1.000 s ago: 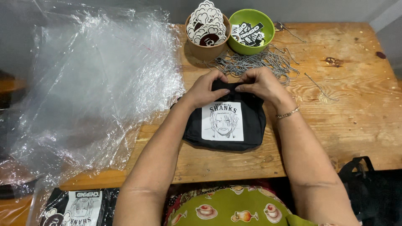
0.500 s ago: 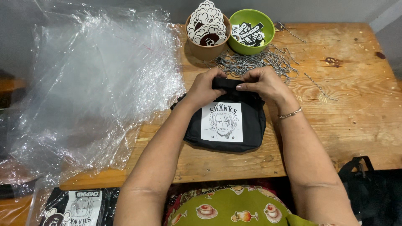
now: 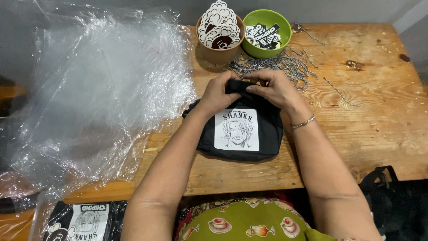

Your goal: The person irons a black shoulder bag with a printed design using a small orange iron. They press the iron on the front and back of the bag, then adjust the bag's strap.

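While both my hands sit at the far edge of the folded black garment [image 3: 240, 134], I note the following. The garment lies flat on the wooden table [image 3: 365, 134], just below frame centre, its white printed panel with a drawn face turned up toward me.

Left hand [image 3: 218, 96]: at about 11 o'clock from the printed panel, fingers curled closed, pinching the garment's top hem. The thumb is hidden under the fabric fold, so I cannot tell how deep the grip goes.

Right hand [image 3: 274, 89]: at about 1 o'clock from the panel, fingers bent and nearly closed, fingertips pressed on the same black hem, touching my left fingertips. A thin bracelet [image 3: 303, 122] circles that wrist.

Surroundings:
- Tangle of thin metal ball chains [image 3: 272, 67] at 12 o'clock from my hands, just beyond the garment; a few loose strands trail toward 3 o'clock.
- Brown bowl [image 3: 218, 52] holding white cloud-shaped cut-outs, at 11 o'clock, beyond the chains.
- Green bowl [image 3: 267, 33] holding black-and-white stickers, at 12 to 1 o'clock, touching or just beside the brown bowl.
- Heap of clear plastic bags [image 3: 98, 98] at 9 o'clock, spilling over the table's left edge, well apart from my hands.
- Another folded black garment in plastic [image 3: 84, 221] at 7 o'clock, below the table edge.
- Black bag [image 3: 392, 201] at 4 o'clock, off the table.
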